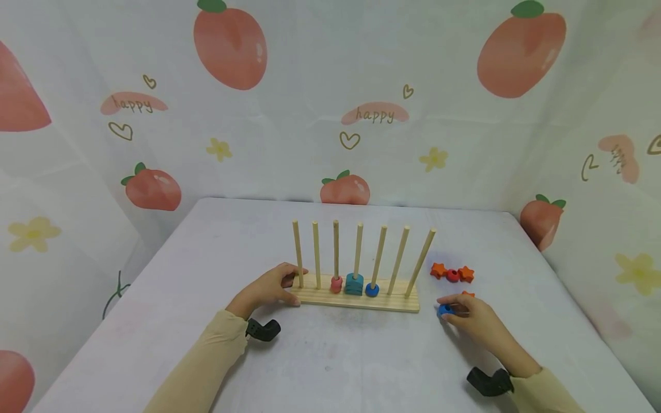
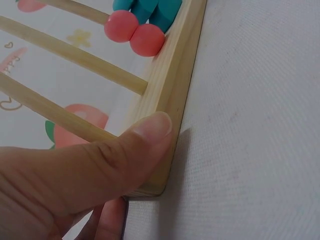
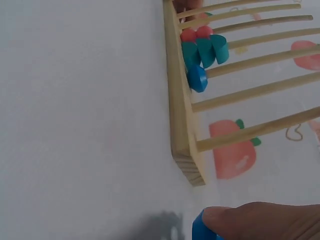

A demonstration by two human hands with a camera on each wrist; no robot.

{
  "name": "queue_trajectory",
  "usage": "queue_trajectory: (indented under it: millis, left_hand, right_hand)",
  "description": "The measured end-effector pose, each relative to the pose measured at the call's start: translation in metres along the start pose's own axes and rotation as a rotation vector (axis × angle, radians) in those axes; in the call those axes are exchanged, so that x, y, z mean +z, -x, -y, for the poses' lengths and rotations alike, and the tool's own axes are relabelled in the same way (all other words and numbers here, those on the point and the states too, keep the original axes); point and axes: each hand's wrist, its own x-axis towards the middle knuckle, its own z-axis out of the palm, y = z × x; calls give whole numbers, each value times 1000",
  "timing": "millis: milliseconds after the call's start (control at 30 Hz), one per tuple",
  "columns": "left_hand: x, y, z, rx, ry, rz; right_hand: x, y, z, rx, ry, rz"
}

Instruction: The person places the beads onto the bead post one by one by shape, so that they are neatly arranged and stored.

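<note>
A wooden peg board (image 1: 330, 296) with several upright pegs stands mid-table. My left hand (image 1: 268, 289) grips its left end; in the left wrist view the thumb (image 2: 155, 127) presses on the front edge. Red beads (image 2: 122, 26) are stacked on one peg, teal curved beads (image 1: 354, 284) on the peg beside it, and one blue bead (image 3: 197, 78) on the following peg. Right of the board, just above the table, my right hand (image 1: 472, 318) pinches another blue bead (image 1: 445, 310), partly hidden by the fingers.
Beyond my right hand, two orange star beads (image 1: 438, 270) lie in a row with a red bead (image 1: 453, 276) between them. Another orange bead (image 1: 468, 293) is partly hidden behind that hand. A printed cloth backdrop (image 1: 294, 143) hangs behind the table.
</note>
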Motion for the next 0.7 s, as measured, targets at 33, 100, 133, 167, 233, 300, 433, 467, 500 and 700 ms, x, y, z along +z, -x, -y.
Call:
queue_trajectory:
  millis: [33, 100, 133, 167, 233, 300, 433, 467, 500, 700]
  left_hand:
    - [0, 0, 1, 4, 1, 4]
    - [0, 0, 1, 11, 5, 11]
    - [0, 0, 2, 15, 12, 16]
    - [-1, 0, 2, 18, 19, 20]
    - [-1, 0, 2, 24, 17, 21]
    - [0, 0, 2, 25, 17, 17]
    - [0, -1, 1, 19, 3, 8]
    - [0, -1, 1, 17, 4, 9]
    - [1, -1, 1, 16, 5, 9]
    - [0, -1, 2, 10, 0, 3]
  right_hand:
    - [-1, -1, 2, -16, -2, -5]
    - [-3, -2, 10, -46, -17, -24]
    - [-5, -3, 14, -60, -26, -36]
    - [-8, -4, 19, -76, -32, -48]
    - [-14, -4, 30, -119, -49, -81]
    - [-21, -5, 39, -151, -68, -117]
    - [-38, -5, 58, -200, -91, -190]
    - [-41, -4, 62, -213, -96, -213]
    - [-45, -4, 67, -222, -95, -238]
    - [-56, 1, 94, -355, -168, -402]
